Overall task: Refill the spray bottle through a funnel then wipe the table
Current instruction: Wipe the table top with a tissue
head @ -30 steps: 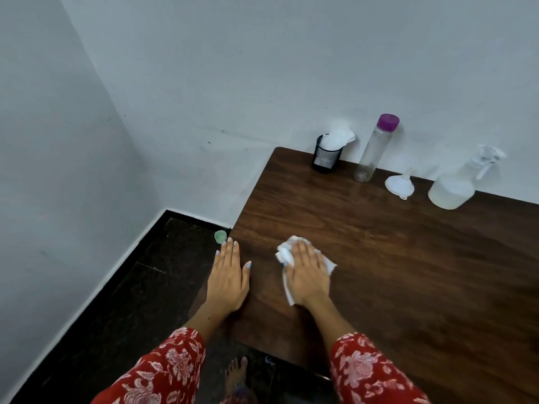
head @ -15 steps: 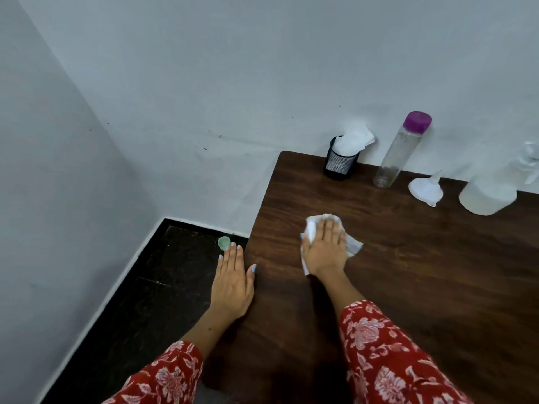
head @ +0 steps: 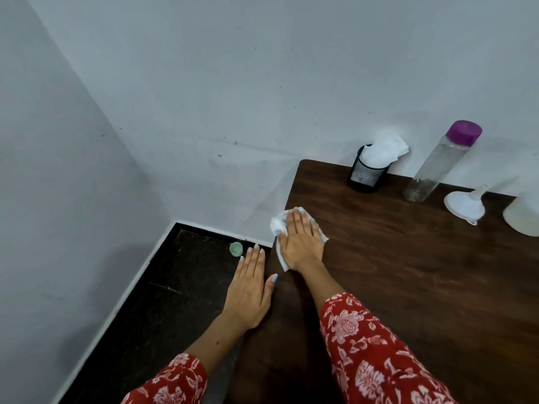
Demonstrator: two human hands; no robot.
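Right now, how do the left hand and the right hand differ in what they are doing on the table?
The right hand presses a white tissue flat onto the table; the left hand has nothing under it. The right hand lies farther from the person, near the table's left edge; the left hand lies nearer the person, at that same edge. Both have straight fingers, palm down.

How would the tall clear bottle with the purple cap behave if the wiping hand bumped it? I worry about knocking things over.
The clear bottle looks nearly empty, so it is probably light. It is tall and narrow-based, so a bump would likely tip it. Being round, it could then roll toward the funnel beside it.
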